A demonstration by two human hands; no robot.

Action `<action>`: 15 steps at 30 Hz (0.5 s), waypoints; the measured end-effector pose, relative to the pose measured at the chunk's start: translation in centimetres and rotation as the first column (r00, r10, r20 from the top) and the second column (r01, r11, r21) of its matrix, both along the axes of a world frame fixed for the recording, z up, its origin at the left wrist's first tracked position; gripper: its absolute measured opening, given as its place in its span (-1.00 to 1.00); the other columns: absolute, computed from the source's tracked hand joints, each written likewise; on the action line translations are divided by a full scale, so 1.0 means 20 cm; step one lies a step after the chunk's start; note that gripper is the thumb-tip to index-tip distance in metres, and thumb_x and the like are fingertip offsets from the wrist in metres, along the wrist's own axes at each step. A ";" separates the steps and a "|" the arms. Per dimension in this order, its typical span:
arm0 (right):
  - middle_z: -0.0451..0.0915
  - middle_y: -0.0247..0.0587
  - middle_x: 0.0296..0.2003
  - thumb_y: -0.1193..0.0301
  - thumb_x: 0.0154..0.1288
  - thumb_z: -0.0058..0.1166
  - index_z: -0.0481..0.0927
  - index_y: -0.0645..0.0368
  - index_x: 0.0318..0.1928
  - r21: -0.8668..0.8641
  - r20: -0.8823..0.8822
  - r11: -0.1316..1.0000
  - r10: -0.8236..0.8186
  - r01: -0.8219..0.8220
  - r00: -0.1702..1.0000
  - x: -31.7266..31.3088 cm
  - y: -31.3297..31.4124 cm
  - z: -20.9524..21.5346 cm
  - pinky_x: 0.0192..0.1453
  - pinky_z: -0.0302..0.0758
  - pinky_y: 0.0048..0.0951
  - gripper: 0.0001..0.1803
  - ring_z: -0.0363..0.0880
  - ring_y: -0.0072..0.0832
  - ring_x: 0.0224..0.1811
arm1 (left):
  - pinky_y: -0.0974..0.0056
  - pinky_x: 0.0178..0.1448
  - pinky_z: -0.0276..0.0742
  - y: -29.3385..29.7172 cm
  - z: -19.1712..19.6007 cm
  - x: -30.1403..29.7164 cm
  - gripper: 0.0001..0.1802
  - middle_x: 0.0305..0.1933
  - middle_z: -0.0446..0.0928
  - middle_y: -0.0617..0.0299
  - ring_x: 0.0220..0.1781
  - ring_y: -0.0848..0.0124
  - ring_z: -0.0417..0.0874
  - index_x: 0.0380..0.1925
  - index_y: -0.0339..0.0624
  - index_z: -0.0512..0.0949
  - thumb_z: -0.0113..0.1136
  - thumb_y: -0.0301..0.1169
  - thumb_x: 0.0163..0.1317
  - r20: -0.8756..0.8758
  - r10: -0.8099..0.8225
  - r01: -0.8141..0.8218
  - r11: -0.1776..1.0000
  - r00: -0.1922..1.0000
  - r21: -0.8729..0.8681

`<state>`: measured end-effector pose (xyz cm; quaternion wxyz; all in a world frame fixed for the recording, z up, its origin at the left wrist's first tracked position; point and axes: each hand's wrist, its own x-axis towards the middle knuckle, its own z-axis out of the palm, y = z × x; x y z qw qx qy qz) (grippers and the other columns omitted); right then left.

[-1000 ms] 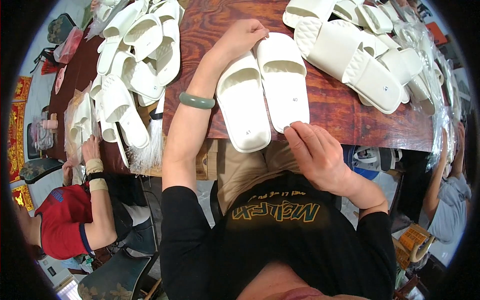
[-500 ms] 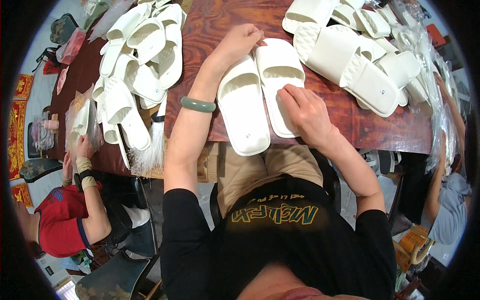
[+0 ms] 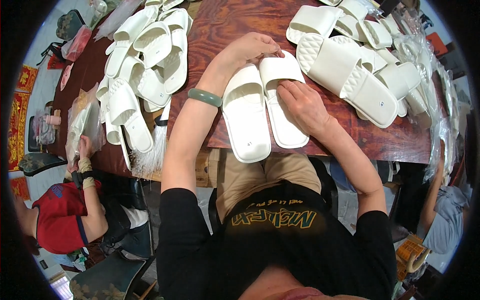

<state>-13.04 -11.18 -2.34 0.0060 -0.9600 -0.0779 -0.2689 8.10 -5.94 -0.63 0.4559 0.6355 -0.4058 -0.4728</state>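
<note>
Two white open-toed slippers lie side by side before me, heels toward me and slightly past the table edge. One is the left slipper [image 3: 247,132], the other the right slipper [image 3: 290,131]. My left hand [image 3: 257,46], with a green bangle [image 3: 205,97] on its wrist, reaches round the far end. Its fingers are closed in a pinch at the toe of the right slipper; what lies between the fingertips is too small to make out. My right hand [image 3: 306,106] rests on the right slipper, fingers bent and together at the strap's near edge, their tips hidden.
White slippers are heaped at the left [image 3: 131,102] and right [image 3: 367,95] on the wood-grain table [image 3: 210,55]. Clear plastic wrapping [image 3: 432,120] lies along the right side. A co-worker in red [image 3: 60,217] handles a bagged slipper; another in grey-blue [image 3: 445,220] sits right.
My right hand has moved up the right slipper to its strap. My left hand stays at the toe. The whole view has shifted slightly, with the table and slippers lower.
</note>
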 end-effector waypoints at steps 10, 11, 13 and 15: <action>0.61 -0.15 -0.41 0.39 0.11 0.21 0.55 0.28 -0.17 0.580 0.304 0.814 -0.206 -0.009 0.930 0.18 -0.13 0.16 -0.29 0.50 -0.45 -0.71 0.59 -0.41 -0.42 | 0.46 -0.08 0.40 0.15 0.09 -0.04 -0.80 -0.20 0.61 0.25 -0.23 0.57 0.53 -0.27 -0.24 0.57 0.05 -0.35 0.30 0.066 0.322 -0.228 0.786 0.945 -0.575; 0.61 -0.15 -0.41 0.39 0.11 0.21 0.55 0.28 -0.17 0.578 0.311 0.816 -0.210 -0.010 0.927 0.24 -0.15 0.17 -0.29 0.50 -0.45 -0.71 0.59 -0.41 -0.42 | 0.46 -0.07 0.41 0.15 0.09 -0.05 -0.81 -0.20 0.61 0.25 -0.21 0.56 0.54 -0.26 -0.25 0.56 0.04 -0.37 0.31 0.087 0.346 -0.216 0.743 0.934 -0.634; 0.63 -0.17 -0.29 0.33 0.19 0.18 0.54 0.30 -0.10 0.937 0.119 0.342 -0.131 -0.068 0.984 0.35 -0.16 0.17 -0.18 0.49 -0.54 -0.66 0.61 -0.50 -0.26 | 0.44 -0.07 0.43 0.15 0.09 -0.08 -0.81 -0.24 0.60 0.24 -0.21 0.54 0.54 -0.26 -0.29 0.56 0.02 -0.40 0.31 0.091 0.325 -0.197 0.748 0.941 -0.634; 0.62 -0.18 -0.24 0.30 0.22 0.16 0.53 0.31 -0.07 0.979 0.121 0.174 -0.099 -0.102 0.988 0.38 -0.14 0.15 -0.13 0.48 -0.56 -0.63 0.58 -0.53 -0.20 | 0.43 -0.07 0.46 0.15 0.08 -0.10 -0.82 -0.28 0.59 0.23 -0.19 0.52 0.55 -0.28 -0.36 0.53 -0.03 -0.47 0.31 0.080 0.285 -0.173 0.759 0.955 -0.628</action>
